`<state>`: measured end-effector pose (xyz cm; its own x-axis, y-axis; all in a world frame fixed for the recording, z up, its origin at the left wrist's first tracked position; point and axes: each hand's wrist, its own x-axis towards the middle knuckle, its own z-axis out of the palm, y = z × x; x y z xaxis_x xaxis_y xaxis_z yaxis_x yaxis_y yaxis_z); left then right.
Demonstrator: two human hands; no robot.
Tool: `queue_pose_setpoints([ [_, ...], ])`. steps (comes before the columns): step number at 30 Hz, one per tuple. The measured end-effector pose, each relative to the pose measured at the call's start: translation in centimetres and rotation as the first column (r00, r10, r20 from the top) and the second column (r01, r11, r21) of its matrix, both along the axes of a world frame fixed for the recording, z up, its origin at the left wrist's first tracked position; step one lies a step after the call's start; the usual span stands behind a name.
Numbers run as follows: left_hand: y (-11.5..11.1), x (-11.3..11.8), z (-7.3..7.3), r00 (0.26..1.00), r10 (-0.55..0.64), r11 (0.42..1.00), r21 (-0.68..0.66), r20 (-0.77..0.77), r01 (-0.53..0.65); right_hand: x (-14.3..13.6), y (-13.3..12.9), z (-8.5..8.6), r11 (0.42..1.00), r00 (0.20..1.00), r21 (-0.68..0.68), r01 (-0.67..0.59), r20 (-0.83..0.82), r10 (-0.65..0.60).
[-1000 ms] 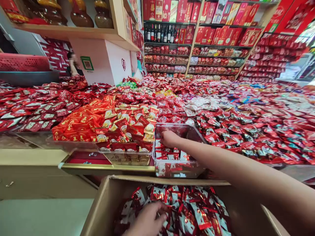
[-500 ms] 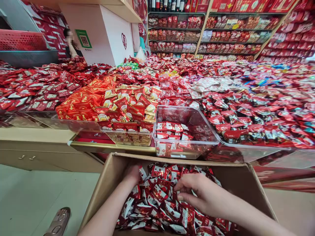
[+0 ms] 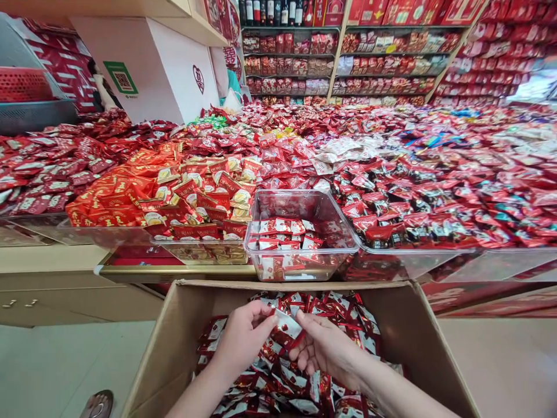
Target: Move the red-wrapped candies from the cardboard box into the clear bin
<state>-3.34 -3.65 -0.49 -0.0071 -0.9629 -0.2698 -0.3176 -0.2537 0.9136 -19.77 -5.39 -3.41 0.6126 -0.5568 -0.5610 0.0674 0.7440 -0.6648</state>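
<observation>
The left hand [image 3: 242, 335] and the right hand [image 3: 333, 353] are positioned above the open cardboard box [image 3: 402, 322]. A single red-and-white packet [image 3: 287, 326] is located between them, over the box contents. The left thumb and forefinger are pinched together on the packet's left end. The right thumb is set at the packet's right end, with the remaining right fingers curled loosely below; their contact surfaces are partly hidden, so whether they grip the packet cannot be told.

Loose packets [image 3: 300, 380] of matching red-and-white wrapping lie in disorder across the box interior. Directly beyond the far box wall, a clear plastic bin [image 3: 304, 268] stands at the counter's front edge. It contains stacked packets [image 3: 281, 226], partly filling it. To the left of the bin, durian packets [image 3: 213, 203] are heaped beside orange-red packets [image 3: 119, 194]. To its right is a broad heap of red-and-black packets [image 3: 400, 217].
</observation>
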Motion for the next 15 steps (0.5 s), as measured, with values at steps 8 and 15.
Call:
queue_pose_setpoints([
  [8,1.7,-0.2,0.4,0.796,-0.041,0.988,0.096,-0.604,0.124,-1.1,-0.4,0.0,0.952,0.954,-0.081,0.296,0.079,-0.29],
  [15,1.1,-1.3,-0.9,0.842,0.131,0.976,0.215,-0.524,-0.018,-0.9,-0.7,0.6,0.927,0.953,-0.221,0.303,0.097,-0.288],
])
